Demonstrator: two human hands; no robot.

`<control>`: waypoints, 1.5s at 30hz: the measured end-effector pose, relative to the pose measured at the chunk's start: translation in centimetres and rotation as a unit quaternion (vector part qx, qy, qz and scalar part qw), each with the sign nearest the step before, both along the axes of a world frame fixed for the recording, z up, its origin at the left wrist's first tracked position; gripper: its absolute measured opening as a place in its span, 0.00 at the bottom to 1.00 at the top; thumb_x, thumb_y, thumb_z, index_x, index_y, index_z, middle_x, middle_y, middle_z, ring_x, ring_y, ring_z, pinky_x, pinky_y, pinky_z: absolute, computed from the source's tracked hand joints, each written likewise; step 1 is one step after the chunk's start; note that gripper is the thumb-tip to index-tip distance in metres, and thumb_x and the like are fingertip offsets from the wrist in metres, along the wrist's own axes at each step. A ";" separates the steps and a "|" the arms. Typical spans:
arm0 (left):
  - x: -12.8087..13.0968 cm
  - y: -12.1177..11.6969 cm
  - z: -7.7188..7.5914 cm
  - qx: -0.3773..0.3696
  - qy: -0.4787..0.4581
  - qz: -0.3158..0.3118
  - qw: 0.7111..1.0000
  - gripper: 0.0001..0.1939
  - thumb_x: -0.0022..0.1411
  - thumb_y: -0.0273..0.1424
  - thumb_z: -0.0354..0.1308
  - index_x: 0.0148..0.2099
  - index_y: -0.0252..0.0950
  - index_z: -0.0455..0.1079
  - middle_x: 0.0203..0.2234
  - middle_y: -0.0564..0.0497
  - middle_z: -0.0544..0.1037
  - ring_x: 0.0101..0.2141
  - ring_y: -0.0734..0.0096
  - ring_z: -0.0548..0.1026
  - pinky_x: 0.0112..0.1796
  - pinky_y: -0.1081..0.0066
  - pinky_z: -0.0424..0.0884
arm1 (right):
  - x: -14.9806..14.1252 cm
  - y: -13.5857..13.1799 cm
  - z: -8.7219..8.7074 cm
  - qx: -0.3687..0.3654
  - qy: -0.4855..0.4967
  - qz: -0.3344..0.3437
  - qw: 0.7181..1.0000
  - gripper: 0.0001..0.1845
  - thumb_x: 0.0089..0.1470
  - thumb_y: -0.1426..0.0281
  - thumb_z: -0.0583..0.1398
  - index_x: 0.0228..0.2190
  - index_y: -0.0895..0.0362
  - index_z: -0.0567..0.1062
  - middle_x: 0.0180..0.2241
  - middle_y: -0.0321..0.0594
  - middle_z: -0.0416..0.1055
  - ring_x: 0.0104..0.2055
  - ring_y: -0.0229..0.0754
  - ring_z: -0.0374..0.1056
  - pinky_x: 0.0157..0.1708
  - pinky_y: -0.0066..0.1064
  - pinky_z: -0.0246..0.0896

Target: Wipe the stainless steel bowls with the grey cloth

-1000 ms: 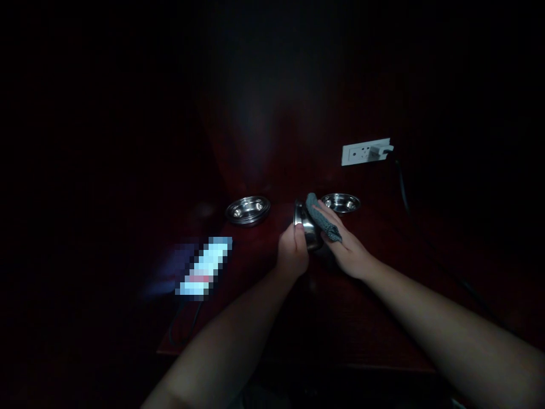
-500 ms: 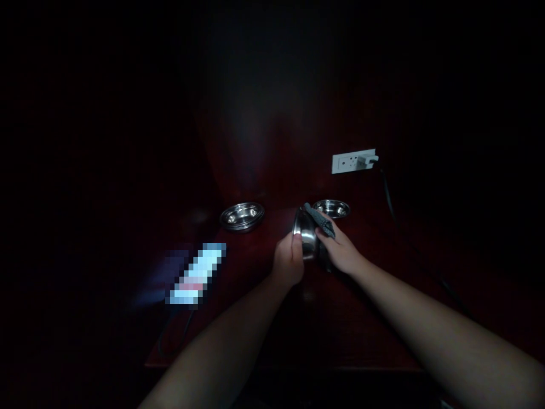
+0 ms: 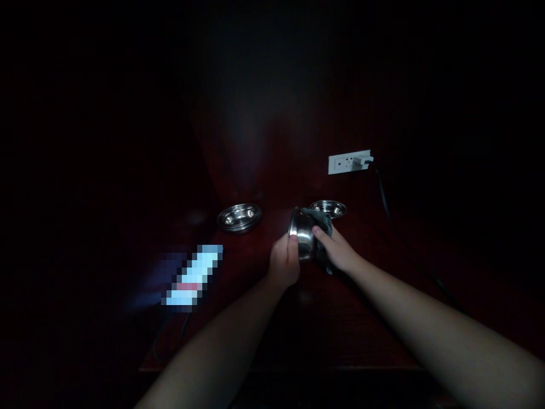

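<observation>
A shiny steel bowl [image 3: 305, 241] is tilted on its side above the table, its rim toward the left. My left hand [image 3: 284, 262] grips it by the rim, thumb on the outer wall. Against the bowl's base, my right hand [image 3: 336, 245] is closed on a dark grey cloth [image 3: 321, 217], part of which hangs below the hand. Behind the right hand sits a steel bowl [image 3: 334, 208] on the table. Several nested steel bowls [image 3: 239, 225] stand farther left. The inside of the held bowl is hidden.
The dark red table [image 3: 340, 341] has its front edge near me. A phone-like lit screen [image 3: 193, 278], blurred out, lies at left with a cable. On the back wall is a white socket panel [image 3: 340, 165] with a plug and a dark cord [image 3: 383, 196] running down right.
My right hand has shifted the cloth over the bowl's base; the cloth now looks bunched rather than sticking up flat. The whole view has moved slightly. My left hand keeps its grip.
</observation>
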State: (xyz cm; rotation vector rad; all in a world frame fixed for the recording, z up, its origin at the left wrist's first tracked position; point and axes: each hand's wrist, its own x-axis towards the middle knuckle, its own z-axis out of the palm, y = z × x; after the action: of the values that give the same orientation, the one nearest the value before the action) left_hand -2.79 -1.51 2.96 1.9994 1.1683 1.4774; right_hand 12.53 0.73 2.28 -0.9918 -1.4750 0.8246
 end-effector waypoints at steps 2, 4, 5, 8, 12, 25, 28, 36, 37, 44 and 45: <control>0.0 0.0 0.0 0.001 -0.003 -0.004 1.000 0.19 0.68 0.37 0.38 0.29 0.36 0.63 0.24 0.51 0.72 0.25 0.72 0.68 0.28 0.72 0.61 | 0.0 0.0 0.0 0.000 0.002 0.004 1.000 0.33 0.54 0.50 0.56 0.55 0.54 0.65 0.55 0.45 0.68 0.58 0.52 0.62 0.60 0.48 0.51; 0.0 0.0 0.0 0.002 -0.005 -0.006 1.000 0.19 0.68 0.37 0.38 0.29 0.36 0.63 0.23 0.51 0.72 0.25 0.72 0.68 0.28 0.72 0.61 | 0.0 0.0 0.0 0.004 0.004 0.007 1.000 0.33 0.54 0.49 0.56 0.55 0.55 0.65 0.56 0.46 0.67 0.58 0.53 0.62 0.60 0.48 0.51; 0.0 0.0 0.0 0.003 -0.006 -0.006 1.000 0.19 0.68 0.37 0.38 0.29 0.36 0.63 0.23 0.51 0.72 0.25 0.72 0.68 0.27 0.72 0.61 | -0.1 0.0 0.0 0.008 0.006 0.008 1.000 0.33 0.53 0.49 0.56 0.55 0.55 0.65 0.56 0.46 0.67 0.58 0.52 0.61 0.60 0.48 0.51; 0.0 0.0 0.0 0.008 -0.011 -0.008 1.000 0.19 0.68 0.37 0.38 0.29 0.36 0.63 0.23 0.51 0.73 0.25 0.72 0.69 0.28 0.72 0.61 | -0.1 0.0 0.1 0.016 0.014 0.010 1.000 0.32 0.53 0.50 0.57 0.54 0.54 0.65 0.55 0.45 0.68 0.58 0.52 0.62 0.60 0.48 0.51; 0.0 0.1 -0.1 0.009 -0.015 -0.010 1.000 0.19 0.68 0.37 0.38 0.29 0.35 0.64 0.24 0.51 0.73 0.25 0.72 0.69 0.28 0.72 0.61 | 0.0 0.0 0.0 0.020 0.024 0.011 0.999 0.31 0.53 0.50 0.58 0.53 0.53 0.66 0.53 0.44 0.70 0.57 0.52 0.63 0.60 0.49 0.51; 0.0 0.3 -0.3 0.009 -0.027 -0.024 0.999 0.19 0.68 0.38 0.39 0.30 0.35 0.64 0.24 0.51 0.72 0.25 0.73 0.69 0.28 0.73 0.61 | -0.3 -0.1 0.0 0.034 0.061 -0.013 0.997 0.28 0.53 0.52 0.59 0.51 0.53 0.68 0.52 0.43 0.71 0.55 0.51 0.65 0.59 0.49 0.54; 0.2 0.2 -0.3 0.001 -0.030 -0.027 0.999 0.19 0.68 0.38 0.38 0.31 0.35 0.65 0.25 0.51 0.73 0.26 0.72 0.69 0.28 0.73 0.62 | -0.3 -0.1 0.0 0.029 0.070 -0.018 0.997 0.27 0.52 0.52 0.59 0.50 0.53 0.69 0.52 0.44 0.71 0.55 0.52 0.65 0.58 0.50 0.54; 0.3 0.2 -0.2 -0.001 -0.028 -0.029 0.999 0.19 0.68 0.38 0.39 0.32 0.35 0.65 0.25 0.50 0.74 0.26 0.72 0.70 0.29 0.72 0.62 | -0.2 0.0 0.0 0.028 0.064 -0.028 0.997 0.28 0.52 0.52 0.59 0.49 0.55 0.69 0.51 0.46 0.71 0.55 0.52 0.65 0.58 0.50 0.54; 0.2 0.2 -0.2 0.002 -0.026 -0.029 0.999 0.19 0.68 0.38 0.39 0.32 0.35 0.65 0.25 0.50 0.74 0.26 0.72 0.70 0.29 0.72 0.62 | -0.3 -0.1 0.1 0.031 0.066 -0.027 0.997 0.28 0.52 0.52 0.59 0.50 0.55 0.69 0.51 0.46 0.71 0.54 0.52 0.65 0.58 0.50 0.54; 0.1 0.1 0.0 0.012 -0.025 -0.028 0.999 0.19 0.68 0.37 0.38 0.30 0.35 0.64 0.25 0.50 0.74 0.26 0.72 0.70 0.29 0.72 0.62 | -0.4 -0.5 0.6 0.046 0.059 -0.013 0.997 0.27 0.53 0.53 0.59 0.51 0.51 0.68 0.55 0.42 0.68 0.57 0.51 0.64 0.59 0.49 0.53; 0.1 0.1 0.0 0.013 -0.025 -0.029 0.999 0.19 0.68 0.37 0.38 0.31 0.35 0.65 0.25 0.50 0.74 0.26 0.72 0.70 0.29 0.72 0.62 | -0.4 -0.5 0.6 0.044 0.058 -0.018 0.997 0.27 0.53 0.52 0.59 0.51 0.51 0.68 0.55 0.43 0.69 0.57 0.51 0.64 0.59 0.50 0.53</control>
State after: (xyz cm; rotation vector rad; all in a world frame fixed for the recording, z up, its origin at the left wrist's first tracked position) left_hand -2.72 -1.43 2.93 1.9840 1.0675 1.5135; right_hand 12.17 0.24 2.89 -0.8870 -1.3798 0.7715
